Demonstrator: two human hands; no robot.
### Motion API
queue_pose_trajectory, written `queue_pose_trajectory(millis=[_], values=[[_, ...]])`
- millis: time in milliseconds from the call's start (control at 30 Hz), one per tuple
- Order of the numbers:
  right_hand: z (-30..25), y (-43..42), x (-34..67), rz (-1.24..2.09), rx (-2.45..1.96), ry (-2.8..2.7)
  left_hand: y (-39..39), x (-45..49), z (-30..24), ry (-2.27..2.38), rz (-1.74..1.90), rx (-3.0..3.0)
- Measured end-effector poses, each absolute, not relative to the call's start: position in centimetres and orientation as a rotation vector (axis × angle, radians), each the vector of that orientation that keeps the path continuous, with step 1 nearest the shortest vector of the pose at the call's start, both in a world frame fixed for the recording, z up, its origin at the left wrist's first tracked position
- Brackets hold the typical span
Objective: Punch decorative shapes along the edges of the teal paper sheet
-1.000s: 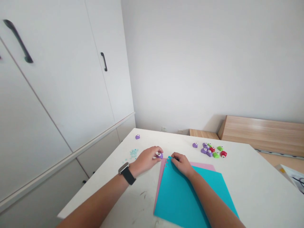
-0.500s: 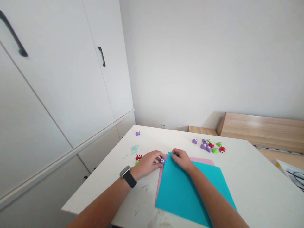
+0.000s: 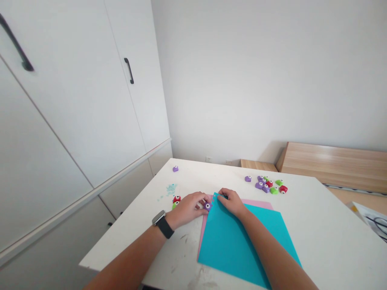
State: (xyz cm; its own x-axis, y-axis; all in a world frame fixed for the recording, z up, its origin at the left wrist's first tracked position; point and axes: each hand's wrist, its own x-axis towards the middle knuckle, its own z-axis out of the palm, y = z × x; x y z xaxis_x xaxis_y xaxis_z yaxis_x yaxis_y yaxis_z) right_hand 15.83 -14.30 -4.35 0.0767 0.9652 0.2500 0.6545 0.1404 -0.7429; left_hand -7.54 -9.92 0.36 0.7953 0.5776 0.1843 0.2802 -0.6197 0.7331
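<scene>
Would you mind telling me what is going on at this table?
A person's left hand grips a purple eyed piece at the left edge of a blue sheet, while the right hand touches that sheet near its far left corner. A pink sheet lies underneath. More eyed pieces sit on the table, mostly to the right.

The left hand's grip (image 3: 188, 208) had come down and toward the person, carrying the purple eyed piece (image 3: 207, 206) from just off the left side of the blue sheet (image 3: 228, 245) to its edge, where the two appeared to touch. The piece had also turned, so that its eye faced squarely into view. Beyond the wrist, a red piece (image 3: 176, 198) and a green piece (image 3: 175, 206) had come into sight, and the view had tipped slightly downward over the surface (image 3: 326, 225).
</scene>
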Motion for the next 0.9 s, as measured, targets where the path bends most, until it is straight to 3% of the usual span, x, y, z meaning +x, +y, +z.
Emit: queue_pose_trajectory(millis=[900], values=[[-4.27,-14.42,15.84,0.507,-1.597,-1.663,-9.2,-7.86,-0.16,0.641,0.466,2.181]])
